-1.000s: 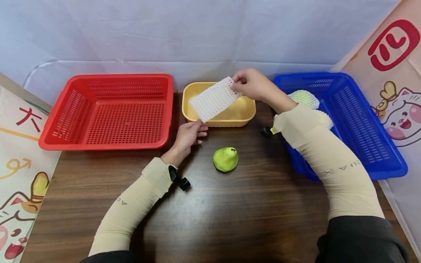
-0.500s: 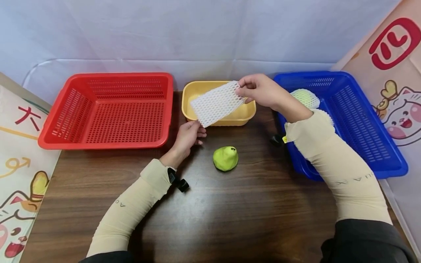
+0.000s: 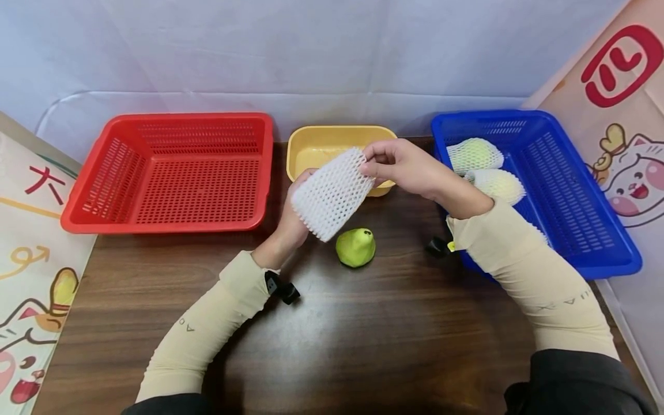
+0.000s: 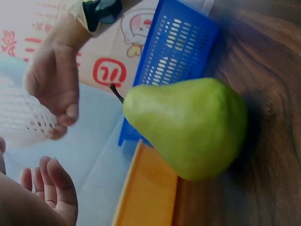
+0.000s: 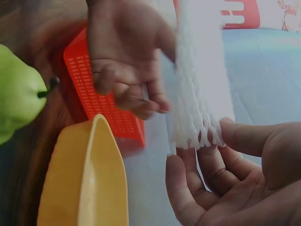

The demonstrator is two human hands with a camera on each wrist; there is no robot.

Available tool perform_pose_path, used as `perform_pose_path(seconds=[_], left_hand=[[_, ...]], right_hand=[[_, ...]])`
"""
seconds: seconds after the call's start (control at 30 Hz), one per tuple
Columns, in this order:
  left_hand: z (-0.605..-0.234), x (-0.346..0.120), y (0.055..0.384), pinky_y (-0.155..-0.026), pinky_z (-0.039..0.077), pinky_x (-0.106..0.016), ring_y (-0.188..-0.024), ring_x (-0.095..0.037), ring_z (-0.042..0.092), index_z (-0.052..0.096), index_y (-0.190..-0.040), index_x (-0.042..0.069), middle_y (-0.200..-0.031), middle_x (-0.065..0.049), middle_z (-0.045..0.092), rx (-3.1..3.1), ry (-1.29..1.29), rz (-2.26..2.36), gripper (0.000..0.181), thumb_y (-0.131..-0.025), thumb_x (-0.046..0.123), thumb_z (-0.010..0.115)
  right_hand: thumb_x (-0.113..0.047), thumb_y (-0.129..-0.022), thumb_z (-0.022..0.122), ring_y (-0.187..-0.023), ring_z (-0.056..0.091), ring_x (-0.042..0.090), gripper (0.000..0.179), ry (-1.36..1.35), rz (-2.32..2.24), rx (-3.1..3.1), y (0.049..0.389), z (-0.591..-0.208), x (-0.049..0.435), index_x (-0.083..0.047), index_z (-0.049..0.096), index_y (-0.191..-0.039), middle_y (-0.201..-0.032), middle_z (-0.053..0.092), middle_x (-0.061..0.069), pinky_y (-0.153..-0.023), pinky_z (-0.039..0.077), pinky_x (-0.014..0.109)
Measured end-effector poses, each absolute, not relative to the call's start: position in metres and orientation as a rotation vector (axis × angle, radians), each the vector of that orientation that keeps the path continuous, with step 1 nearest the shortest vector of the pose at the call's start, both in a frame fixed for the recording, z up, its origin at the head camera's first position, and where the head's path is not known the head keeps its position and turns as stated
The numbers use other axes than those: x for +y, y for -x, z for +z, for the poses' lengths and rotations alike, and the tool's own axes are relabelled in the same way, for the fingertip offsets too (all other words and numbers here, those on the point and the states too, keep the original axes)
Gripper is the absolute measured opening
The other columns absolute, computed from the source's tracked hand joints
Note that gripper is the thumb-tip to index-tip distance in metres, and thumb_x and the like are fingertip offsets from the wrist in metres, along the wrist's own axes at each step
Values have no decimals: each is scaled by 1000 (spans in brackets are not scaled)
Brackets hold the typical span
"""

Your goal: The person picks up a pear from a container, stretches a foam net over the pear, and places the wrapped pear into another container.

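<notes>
A white foam fruit net (image 3: 332, 193) hangs tilted above the table, in front of the yellow tub. My right hand (image 3: 402, 167) pinches its upper end between thumb and fingers; in the right wrist view the thumb (image 5: 247, 136) presses that end against the fingers. My left hand (image 3: 290, 225) is at the net's left side, partly hidden behind it. From the right wrist, the left hand's fingers (image 5: 127, 92) look loosely bent beside the net, not wrapped round it. A green pear (image 3: 355, 248) stands on the table below the hands, and fills the middle of the left wrist view.
Behind the hands sits the yellow tub (image 3: 311, 134). A red basket (image 3: 202, 196) stands at left. On the right is a blue basket (image 3: 576, 196) with pale green fruits in foam nets (image 3: 474, 154), partly covered by the right arm. White cloth (image 3: 332, 52) hangs at the back.
The net has moved nearer and its lower end has swung down toward the pear. The left hand has gone from pinching its corner to lying behind it; the right hand has lowered slightly.
</notes>
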State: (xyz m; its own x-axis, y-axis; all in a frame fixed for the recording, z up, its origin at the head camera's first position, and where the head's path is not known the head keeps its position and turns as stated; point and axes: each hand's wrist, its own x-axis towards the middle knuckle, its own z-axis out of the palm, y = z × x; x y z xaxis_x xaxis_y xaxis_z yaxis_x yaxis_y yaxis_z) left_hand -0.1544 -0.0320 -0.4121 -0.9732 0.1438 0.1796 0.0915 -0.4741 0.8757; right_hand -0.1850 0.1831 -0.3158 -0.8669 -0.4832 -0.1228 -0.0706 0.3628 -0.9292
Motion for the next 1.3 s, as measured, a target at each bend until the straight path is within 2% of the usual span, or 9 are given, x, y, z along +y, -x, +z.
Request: perform_pose_path(seconds=[0.17,0.23,0.37,0.53,0.73,0.93,1.1,1.3], left_hand=[[-403,-27,153,-78,52,-21,-91,-11,61,51,-122,-15,-107,-5,61,1732,-473,2493,31,-91,-14,57],[-401,-26,152,-74,52,-22,-91,-12,62,49,-128,-15,-111,-8,60,1747,-491,2444,33,-97,-8,55],[-399,-25,149,-67,53,-25,-91,-14,61,49,-133,-13,-114,-10,60,1739,-508,2380,36,-100,-3,55],[-399,-24,148,-67,54,-27,-91,-12,62,53,-127,-13,-111,-7,62,1781,-495,2339,31,-99,-2,58],[-399,-24,148,-64,54,-25,-82,-13,60,55,-118,-12,-99,-3,61,1810,-444,2373,20,-101,-1,56],[-398,-25,150,-65,54,-26,-78,-18,58,57,-104,-3,-89,-1,59,1692,-384,2477,9,-105,2,50],[-395,-25,148,-69,53,-27,-78,-13,59,56,-98,5,-89,-1,60,1508,-387,2521,15,-105,1,45],[-391,-28,145,-73,52,-26,-81,-11,59,56,-97,7,-90,-1,61,1380,-362,2516,18,-106,0,42]], right_hand=[[-2,-102,59,-82,64,11,7,459,-1538,2218,180,-323,178,3,64,-101,-87,67,2,-74,58,27],[-2,-102,58,-84,63,11,6,436,-1551,2201,176,-325,176,2,63,-100,-88,67,3,-76,59,29],[-1,-104,55,-82,62,11,8,424,-1573,2155,170,-329,173,2,61,-101,-89,66,3,-74,57,28],[-1,-104,53,-81,61,11,10,450,-1544,2204,166,-333,173,4,62,-103,-91,67,2,-72,51,23],[-2,-103,54,-83,62,13,11,429,-1546,2232,164,-334,174,6,62,-105,-93,67,5,-72,52,23],[1,-102,52,-87,62,8,11,327,-1653,2192,158,-335,175,7,59,-109,-96,68,1,-76,54,22],[2,-103,47,-85,64,10,12,245,-1920,1933,150,-337,176,0,59,-106,-96,67,0,-77,56,25],[-15,-110,43,-75,59,12,25,137,-2039,1741,137,-336,179,-10,65,-98,-87,66,0,-69,52,26]])
